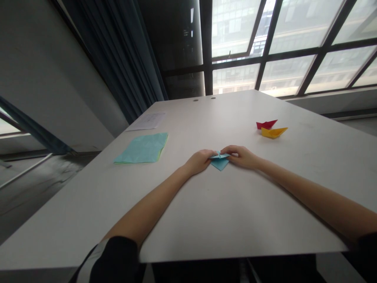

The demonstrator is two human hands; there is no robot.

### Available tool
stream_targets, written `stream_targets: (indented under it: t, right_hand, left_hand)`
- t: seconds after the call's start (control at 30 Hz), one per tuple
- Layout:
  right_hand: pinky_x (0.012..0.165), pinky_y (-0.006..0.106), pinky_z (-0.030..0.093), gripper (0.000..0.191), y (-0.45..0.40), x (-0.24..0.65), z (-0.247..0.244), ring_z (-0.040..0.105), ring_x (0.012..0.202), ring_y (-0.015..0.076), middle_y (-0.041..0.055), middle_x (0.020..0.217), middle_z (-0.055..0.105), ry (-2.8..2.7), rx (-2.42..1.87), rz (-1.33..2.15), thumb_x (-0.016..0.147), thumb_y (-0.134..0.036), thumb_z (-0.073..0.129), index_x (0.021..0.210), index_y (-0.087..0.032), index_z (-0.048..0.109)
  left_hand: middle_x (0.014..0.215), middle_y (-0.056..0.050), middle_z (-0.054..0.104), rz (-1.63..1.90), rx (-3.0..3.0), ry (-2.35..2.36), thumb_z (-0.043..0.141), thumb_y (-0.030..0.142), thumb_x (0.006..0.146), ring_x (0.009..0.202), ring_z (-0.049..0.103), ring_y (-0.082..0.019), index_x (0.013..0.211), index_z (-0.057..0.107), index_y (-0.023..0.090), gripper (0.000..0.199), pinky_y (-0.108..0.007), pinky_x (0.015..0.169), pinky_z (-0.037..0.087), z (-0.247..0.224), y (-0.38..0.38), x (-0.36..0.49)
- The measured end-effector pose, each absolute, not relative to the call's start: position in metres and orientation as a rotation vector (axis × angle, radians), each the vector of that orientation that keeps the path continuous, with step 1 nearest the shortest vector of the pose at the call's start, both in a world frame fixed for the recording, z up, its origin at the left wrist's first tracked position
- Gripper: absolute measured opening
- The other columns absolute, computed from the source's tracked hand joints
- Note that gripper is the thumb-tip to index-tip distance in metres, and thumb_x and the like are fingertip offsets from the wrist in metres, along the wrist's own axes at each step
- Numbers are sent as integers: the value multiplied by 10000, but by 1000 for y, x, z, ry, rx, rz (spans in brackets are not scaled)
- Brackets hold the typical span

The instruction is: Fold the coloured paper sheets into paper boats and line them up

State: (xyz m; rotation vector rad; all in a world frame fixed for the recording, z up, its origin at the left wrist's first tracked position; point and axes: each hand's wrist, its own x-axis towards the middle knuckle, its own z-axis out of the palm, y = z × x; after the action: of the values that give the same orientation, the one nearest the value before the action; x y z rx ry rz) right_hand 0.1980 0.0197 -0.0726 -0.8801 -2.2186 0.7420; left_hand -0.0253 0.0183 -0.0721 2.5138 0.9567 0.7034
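Between my two hands, near the middle of the table, is a piece of folded light-blue paper [220, 163] with a point toward me and a raised crease on top. My left hand [200, 162] is closed on its left side, thumb and fingers pinching the edge. Its right side is pinched by my right hand [242, 157], with the fingers bent over the fold. The fingertips hide parts of both edges.
On the white table [206, 220], a stack of light-blue and green paper sheets [143, 148] lies left, with a printed sheet [147, 121] behind it. A red paper boat [266, 125] and a yellow paper boat [273, 133] stand right. Windows and a dark curtain [118, 51] are beyond.
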Motion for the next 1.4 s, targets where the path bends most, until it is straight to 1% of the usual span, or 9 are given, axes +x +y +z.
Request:
stream_targets:
  t: [0.23, 0.37, 0.53, 0.7, 0.83, 0.93, 1.07, 1.27, 1.4]
  right_hand:
    - [908, 357, 412, 331, 20, 208, -71, 550, 1028, 203, 69, 1062, 636, -2482, -774, 416, 792, -368, 542, 1079, -214, 601]
    - [907, 346, 408, 293, 22, 207, -75, 550, 1010, 185, 73, 1040, 639, -2490, -827, 348, 879, -316, 403, 1022, -210, 637]
    - [894, 384, 413, 273, 22, 203, -78, 544, 995, 201, 72, 1011, 641, -2474, -853, 221, 853, -288, 447, 1049, -212, 621]
    - [889, 412, 411, 299, 21, 205, -80, 533, 1019, 219, 90, 1055, 617, -2473, -917, 138, 844, -306, 462, 1090, -226, 611]
    - [896, 439, 397, 347, 20, 206, -79, 519, 1041, 236, 94, 1086, 608, -2501, -943, 127, 833, -373, 481, 1134, -240, 591]
    - [912, 456, 379, 460, 20, 208, -79, 488, 1087, 259, 102, 1143, 587, -2545, -958, 125, 798, -453, 515, 1200, -232, 544]
    - [922, 466, 367, 558, 20, 209, -81, 458, 1124, 276, 115, 1192, 560, -2576, -964, 138, 777, -500, 521, 1257, -217, 490]
    - [927, 459, 361, 536, 16, 208, -78, 458, 1115, 266, 134, 1184, 551, -2557, -926, 117, 793, -470, 510, 1244, -181, 493]
    - [904, 411, 384, 359, 14, 207, -73, 512, 1019, 230, 101, 1049, 611, -2535, -853, 153, 794, -420, 530, 1054, -186, 611]
  left_hand:
    - [1150, -64, 599, 619, 2683, 884, 482, 120, 724, 1096, 523, -189, 1086, 592, 210, 389, -352, 982, 372, -67, 15, -27]
    - [1122, -69, 612, 615, 2682, 898, 448, 239, 817, 1070, 530, -195, 1017, 626, 208, 269, -368, 970, 373, -64, 12, -25]
    - [1093, -87, 618, 653, 2669, 959, 457, 256, 826, 1058, 527, -206, 1029, 606, 190, 261, -379, 957, 373, -68, 12, -18]
    - [1226, -104, 543, 522, 2755, 1039, 432, 265, 829, 1164, 458, -208, 1186, 512, 166, 379, -377, 1014, 305, -72, 11, -14]
    - [1358, -129, 407, 387, 2702, 1161, 421, 413, 833, 1259, 353, -250, 1291, 407, 167, 519, -421, 1040, 230, -74, 7, -12]
    - [1424, -139, 287, 271, 2641, 1217, 401, 524, 815, 1309, 250, -290, 1353, 304, 172, 651, -478, 1043, 169, -74, 4, -12]
    - [1454, -126, 209, 184, 2620, 1247, 350, 595, 804, 1333, 167, -309, 1388, 220, 193, 721, -510, 1044, 112, -74, 3, -13]
    - [1463, -129, 173, 144, 2623, 1276, 314, 622, 804, 1337, 135, -319, 1395, 193, 186, 745, -536, 1035, 94, -74, 3, -13]
    - [1459, -144, 181, 139, 2631, 1279, 290, 636, 805, 1335, 136, -330, 1396, 192, 168, 760, -560, 1023, 103, -74, 3, -12]
